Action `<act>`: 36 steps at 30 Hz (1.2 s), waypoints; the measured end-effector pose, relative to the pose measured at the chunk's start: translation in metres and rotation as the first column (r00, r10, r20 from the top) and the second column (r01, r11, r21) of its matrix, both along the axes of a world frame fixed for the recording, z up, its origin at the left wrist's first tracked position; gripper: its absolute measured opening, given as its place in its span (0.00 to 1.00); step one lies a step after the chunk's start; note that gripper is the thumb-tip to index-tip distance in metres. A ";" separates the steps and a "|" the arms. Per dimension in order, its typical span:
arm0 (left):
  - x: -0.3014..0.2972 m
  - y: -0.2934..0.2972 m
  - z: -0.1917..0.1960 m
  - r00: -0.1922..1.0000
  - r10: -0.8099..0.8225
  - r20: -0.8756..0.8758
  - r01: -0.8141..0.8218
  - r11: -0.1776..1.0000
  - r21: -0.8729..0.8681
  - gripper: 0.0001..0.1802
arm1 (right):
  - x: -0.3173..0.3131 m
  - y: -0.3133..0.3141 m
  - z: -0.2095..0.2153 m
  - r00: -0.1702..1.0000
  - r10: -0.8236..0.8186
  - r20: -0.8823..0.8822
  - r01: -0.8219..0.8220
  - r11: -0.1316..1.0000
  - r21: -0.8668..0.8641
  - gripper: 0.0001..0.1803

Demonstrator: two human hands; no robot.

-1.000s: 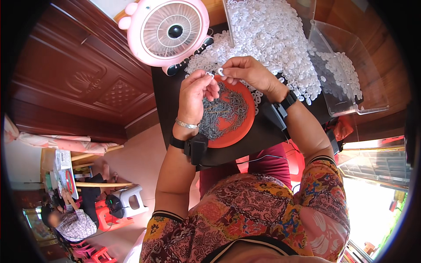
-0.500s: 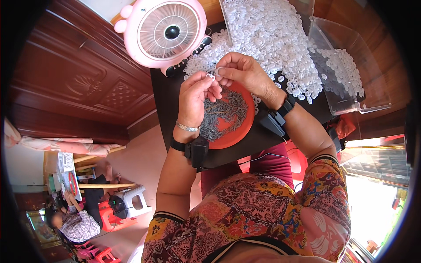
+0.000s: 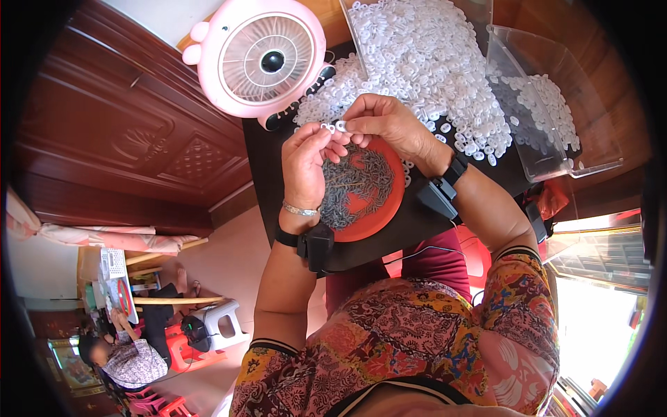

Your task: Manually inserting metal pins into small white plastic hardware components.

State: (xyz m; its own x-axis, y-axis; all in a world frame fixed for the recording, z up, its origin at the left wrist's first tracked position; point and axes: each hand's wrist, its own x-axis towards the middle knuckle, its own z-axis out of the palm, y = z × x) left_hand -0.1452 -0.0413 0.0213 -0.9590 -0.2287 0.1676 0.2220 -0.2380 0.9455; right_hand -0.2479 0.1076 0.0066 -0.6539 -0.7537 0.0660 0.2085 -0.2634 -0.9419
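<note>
My left hand and my right hand meet above the far edge of an orange-red round dish. Between the left thumb and fingertips sits a small white plastic piece. A white oval plastic piece with holes is pinched in the right fingertips, close beside the left one. Whether the two pieces are joined I cannot tell. Many small, thin grey pieces lie in the dish, with a thin stick-like strip among them. Beyond my hands spreads a large heap of white oval pieces.
A pink animal-shaped fan stands at the table's far left. At the right, a clear plastic bin holds more white pieces. Dark tabletop shows around the dish. Another person sits at the lower left, near plastic stools.
The right-hand piece now shows more clearly, next to the left fingertips. Both hands remain over the dish's far edge, and the whole view has shifted slightly.
</note>
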 end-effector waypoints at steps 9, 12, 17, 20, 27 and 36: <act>0.002 0.006 0.001 0.988 0.101 0.114 -0.075 0.975 -0.210 0.09 | 0.003 0.004 0.012 0.996 -0.080 -0.025 0.081 0.997 0.011 0.07; 0.002 0.008 0.001 0.983 0.126 0.133 -0.091 0.966 -0.243 0.10 | 0.002 0.003 0.009 0.997 -0.063 -0.036 0.063 0.998 -0.015 0.08; 0.002 0.006 0.000 0.980 0.129 0.151 -0.089 0.966 -0.244 0.08 | 0.003 0.003 0.009 0.997 -0.060 -0.046 0.059 0.998 -0.028 0.08; 0.002 0.005 0.000 0.979 0.117 0.168 -0.075 0.969 -0.237 0.08 | 0.004 0.003 0.010 0.996 -0.063 -0.067 0.061 0.998 -0.027 0.08; 0.001 0.004 -0.001 0.980 0.104 0.167 -0.061 0.968 -0.242 0.07 | 0.005 0.003 0.009 0.983 -0.092 -0.158 0.087 0.995 -0.041 0.07; 0.001 0.003 -0.004 0.983 0.109 0.146 -0.067 0.961 -0.268 0.07 | 0.007 0.002 0.011 0.978 -0.084 -0.193 0.081 0.996 -0.026 0.09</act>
State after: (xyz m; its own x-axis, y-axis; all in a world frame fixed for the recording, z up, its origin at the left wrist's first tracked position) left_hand -0.1440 -0.0383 0.0171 -0.9561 -0.2817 0.0805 0.0737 0.0350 0.9967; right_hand -0.2408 0.1096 0.0179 -0.6875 -0.6951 0.2102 -0.0005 -0.2890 -0.9573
